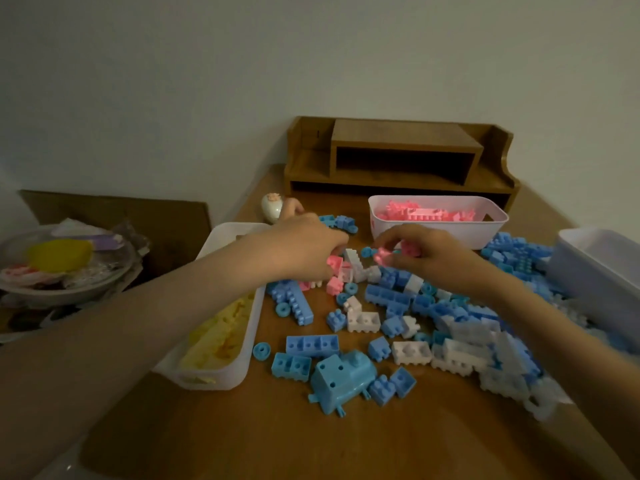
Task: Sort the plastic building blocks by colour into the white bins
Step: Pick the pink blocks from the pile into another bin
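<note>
I can read no writing or labels on anything here. Three white bins sit on the wooden desk (346,441): a long bin (242,341) at the left with yellow blocks (218,337) in it, a far bin (440,230) holding pink blocks (426,213), and a third bin (595,268) at the right edge whose contents I cannot see. Between them lies a loose scatter of blue blocks (311,345) and white blocks (412,352), too many and too overlapped to count, thickest toward the right; a large blue piece (341,379) lies nearest me, and a few blue ring pieces (261,350) lie among them. My left hand (308,244) reaches to the middle of the pile, fingers curled down onto a small cluster of pink pieces (334,263), touching them; I cannot tell whether it has one gripped. My right hand (426,258) is just right of it, fingers pinched together on a pink block (382,256) lifted slightly above the pile. The two hands are near each other but apart. Behind the far bin stands a wooden shelf unit (401,157), and a small white egg-shaped object (272,206) stands far left on the desk.
</note>
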The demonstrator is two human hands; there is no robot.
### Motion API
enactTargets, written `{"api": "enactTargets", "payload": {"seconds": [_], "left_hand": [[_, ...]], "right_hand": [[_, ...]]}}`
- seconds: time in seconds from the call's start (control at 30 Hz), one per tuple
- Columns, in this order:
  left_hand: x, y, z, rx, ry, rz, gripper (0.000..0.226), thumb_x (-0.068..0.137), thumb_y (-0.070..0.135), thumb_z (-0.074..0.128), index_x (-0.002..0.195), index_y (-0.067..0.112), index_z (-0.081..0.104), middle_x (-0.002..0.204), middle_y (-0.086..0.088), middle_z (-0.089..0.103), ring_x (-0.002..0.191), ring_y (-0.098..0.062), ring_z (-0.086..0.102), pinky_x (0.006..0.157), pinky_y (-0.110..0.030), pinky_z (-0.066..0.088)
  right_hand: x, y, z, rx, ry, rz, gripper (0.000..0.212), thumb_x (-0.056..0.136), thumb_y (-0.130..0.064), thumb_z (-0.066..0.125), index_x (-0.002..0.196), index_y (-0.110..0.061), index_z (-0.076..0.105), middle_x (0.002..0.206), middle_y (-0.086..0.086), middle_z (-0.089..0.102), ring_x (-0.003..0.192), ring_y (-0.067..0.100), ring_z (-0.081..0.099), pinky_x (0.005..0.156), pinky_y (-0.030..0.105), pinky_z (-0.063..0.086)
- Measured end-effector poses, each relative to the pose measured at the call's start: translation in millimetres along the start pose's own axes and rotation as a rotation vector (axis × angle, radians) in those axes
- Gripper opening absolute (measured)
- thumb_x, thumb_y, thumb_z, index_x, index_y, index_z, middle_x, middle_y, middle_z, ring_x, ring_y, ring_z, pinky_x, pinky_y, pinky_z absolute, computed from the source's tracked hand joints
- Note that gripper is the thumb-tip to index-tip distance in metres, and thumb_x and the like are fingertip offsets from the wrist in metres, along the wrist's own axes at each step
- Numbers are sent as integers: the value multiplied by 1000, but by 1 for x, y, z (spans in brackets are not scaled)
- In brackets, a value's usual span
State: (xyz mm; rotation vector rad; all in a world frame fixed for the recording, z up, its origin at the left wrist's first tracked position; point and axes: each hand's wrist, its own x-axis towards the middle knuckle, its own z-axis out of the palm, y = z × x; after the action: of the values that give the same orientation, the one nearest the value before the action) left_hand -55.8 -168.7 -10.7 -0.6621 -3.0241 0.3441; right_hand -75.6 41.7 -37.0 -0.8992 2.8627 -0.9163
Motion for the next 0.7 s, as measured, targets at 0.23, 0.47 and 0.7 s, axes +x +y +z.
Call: {"api": "enactTargets", "payload": {"seconds": [0.23, 0.47, 0.7], "left_hand": [[66, 14, -19, -73, 201, -43, 10, 94, 35, 44, 99, 27, 47, 86, 5, 55, 101, -21, 47, 86, -39, 22], [135, 50, -5, -310, 264, -42, 21, 95, 16, 47, 116, 15, 52, 108, -9, 57, 92, -28, 55, 66, -35, 41], [164, 55, 5, -467, 258, -46, 21, 94, 23, 53, 114, 16, 55, 102, -5, 57, 89, -22, 54, 70, -34, 44]], "right_hand": [[21, 64, -43, 265, 414, 226, 19, 88, -24, 63, 106, -19, 65, 95, 1, 62, 75, 5, 51, 73, 18, 41], [40, 114, -49, 159, 463, 311, 18, 87, -27, 62, 105, -22, 63, 98, -5, 59, 96, 15, 54, 83, 31, 46], [59, 122, -48, -332, 324, 382, 29, 93, -32, 48, 120, -26, 56, 121, 1, 57, 115, 24, 49, 96, 40, 30]]}}
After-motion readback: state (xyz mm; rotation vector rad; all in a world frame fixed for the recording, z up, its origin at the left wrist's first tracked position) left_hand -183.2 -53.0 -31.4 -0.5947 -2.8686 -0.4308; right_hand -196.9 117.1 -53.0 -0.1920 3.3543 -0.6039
